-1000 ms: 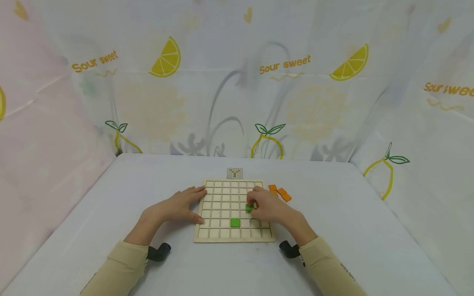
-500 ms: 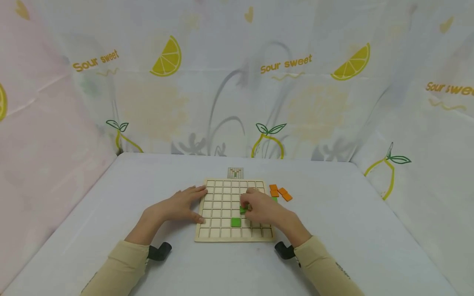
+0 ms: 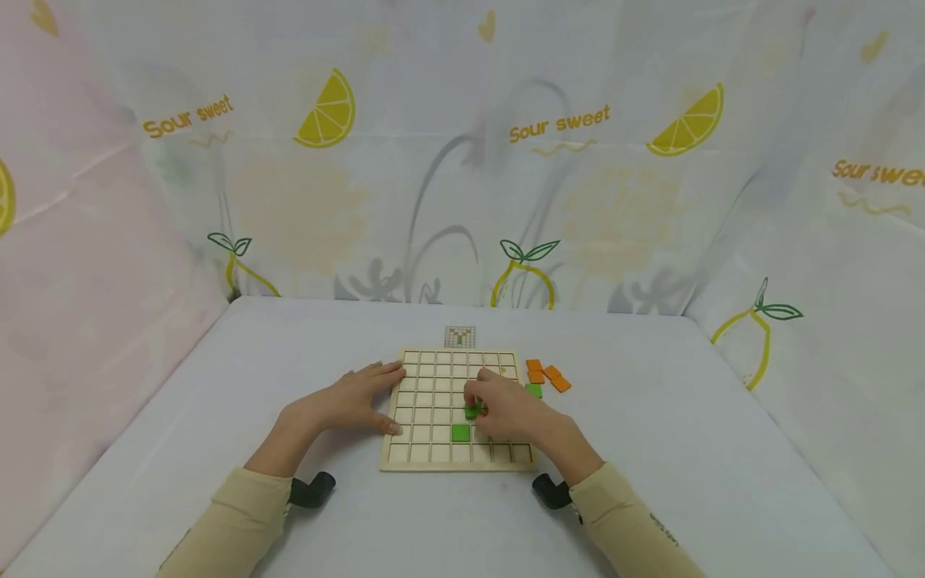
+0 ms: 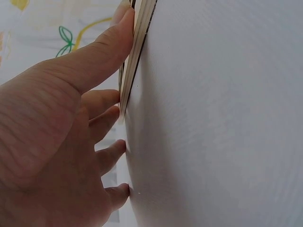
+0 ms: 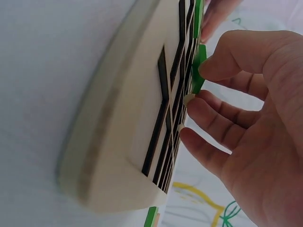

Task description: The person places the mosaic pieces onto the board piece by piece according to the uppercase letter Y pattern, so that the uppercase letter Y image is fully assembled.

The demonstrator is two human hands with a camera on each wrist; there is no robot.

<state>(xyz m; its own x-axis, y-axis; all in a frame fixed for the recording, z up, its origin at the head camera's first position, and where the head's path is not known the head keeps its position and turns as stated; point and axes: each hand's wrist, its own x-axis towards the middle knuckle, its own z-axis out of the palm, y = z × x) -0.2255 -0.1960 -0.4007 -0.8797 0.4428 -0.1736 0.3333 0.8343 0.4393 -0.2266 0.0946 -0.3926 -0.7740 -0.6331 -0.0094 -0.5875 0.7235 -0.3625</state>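
Observation:
A pale wooden grid board (image 3: 423, 399) lies flat on the white table. My left hand (image 3: 350, 401) rests along its left edge, thumb and fingers spread; in the left wrist view the thumb touches the board's side (image 4: 137, 52). Over the board's middle, my right hand (image 3: 511, 406) pinches a green square tile (image 3: 472, 412). The right wrist view shows this green tile (image 5: 199, 68) slightly tilted at the grid's surface, under the thumb and fingers. Another green tile (image 3: 460, 433) sits in a cell just below it.
Right of the board lie a loose green tile (image 3: 534, 391) and several orange tiles (image 3: 552, 373). Behind the board is a small card with a coloured grid pattern (image 3: 459, 336). A printed cloth (image 3: 448, 201) hangs behind the table.
My right hand has moved left across the board with the green tile, to above the seated one. The loose green tile at the right has come into sight. My left hand stays put.

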